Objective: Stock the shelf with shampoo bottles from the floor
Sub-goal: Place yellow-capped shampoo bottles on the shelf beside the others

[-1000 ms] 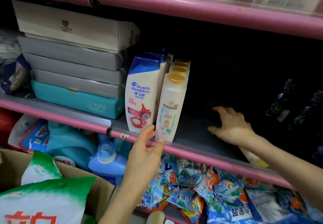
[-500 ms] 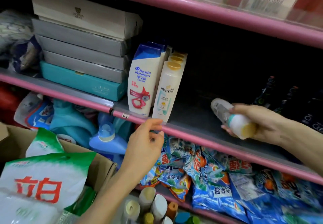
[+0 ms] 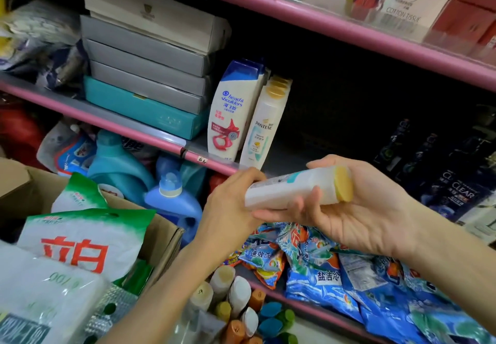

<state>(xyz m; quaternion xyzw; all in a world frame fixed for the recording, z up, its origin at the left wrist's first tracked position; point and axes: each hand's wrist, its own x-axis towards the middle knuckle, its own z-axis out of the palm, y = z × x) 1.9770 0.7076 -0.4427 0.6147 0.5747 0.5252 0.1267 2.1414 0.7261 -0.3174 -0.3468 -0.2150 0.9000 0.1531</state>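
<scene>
Head view, shop shelving. A white Pantene bottle (image 3: 298,186) with a yellow cap lies on its side in front of the pink middle shelf edge (image 3: 150,139), held by both hands. The right hand (image 3: 357,209), palm up, cradles the cap end: its fingers (image 3: 303,206) curl up around the body and the thumb lies over the top. The left hand (image 3: 230,204) closes its fingers over the base end; its fingertips are hidden behind the bottle. On the shelf, just behind the hands, a row of Head & Shoulders bottles (image 3: 233,110) stands upright, touching a row of Pantene bottles (image 3: 265,126) on its right. Stacked flat boxes (image 3: 150,75) sit to the left; dark Clear bottles (image 3: 456,182) stand to the right. Below, more bottles (image 3: 236,300) stand upright on the floor beside a cardboard box (image 3: 161,236) of detergent bags (image 3: 80,244).
</scene>
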